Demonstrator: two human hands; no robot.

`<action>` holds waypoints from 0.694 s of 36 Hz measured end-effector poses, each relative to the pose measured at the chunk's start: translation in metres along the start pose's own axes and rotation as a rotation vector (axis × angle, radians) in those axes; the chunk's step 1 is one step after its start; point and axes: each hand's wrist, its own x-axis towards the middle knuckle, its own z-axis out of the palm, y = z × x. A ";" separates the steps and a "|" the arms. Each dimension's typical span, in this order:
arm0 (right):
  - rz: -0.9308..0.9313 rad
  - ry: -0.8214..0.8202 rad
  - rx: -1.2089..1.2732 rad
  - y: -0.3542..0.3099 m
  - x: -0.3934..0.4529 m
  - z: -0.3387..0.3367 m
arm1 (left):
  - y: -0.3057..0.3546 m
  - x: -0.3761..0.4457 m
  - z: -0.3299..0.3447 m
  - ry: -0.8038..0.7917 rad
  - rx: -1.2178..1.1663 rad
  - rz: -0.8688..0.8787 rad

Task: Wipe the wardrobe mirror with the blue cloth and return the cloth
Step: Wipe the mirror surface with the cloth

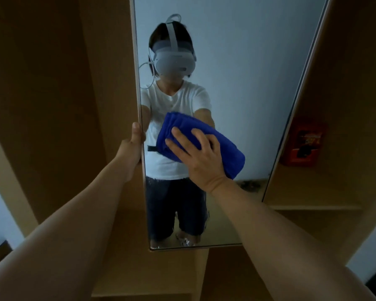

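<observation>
A tall wardrobe mirror (pixel 243 79) on a swung-out panel fills the middle of the head view. My right hand (pixel 199 155) lies flat on a folded blue cloth (pixel 226 146) and presses it against the glass at about mid-height. My left hand (pixel 133 144) grips the mirror's left edge, thumb on the front. The glass reflects a person in a white shirt wearing a headset.
Light wooden wardrobe panels (pixel 52 94) stand on the left and right of the mirror. A red box (pixel 303 144) sits on a wardrobe shelf (pixel 313 207) to the right. The mirror's bottom edge (pixel 195 246) hangs over lower wooden shelving.
</observation>
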 end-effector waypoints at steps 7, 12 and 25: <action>-0.251 -0.238 0.083 -0.040 -0.055 0.015 | 0.003 -0.003 0.004 0.033 0.021 -0.003; -0.345 -0.308 0.106 -0.039 -0.045 0.007 | 0.005 -0.007 0.003 0.010 0.016 0.005; -0.191 -0.266 0.095 -0.036 0.014 -0.007 | 0.010 -0.007 -0.001 -0.036 0.009 -0.092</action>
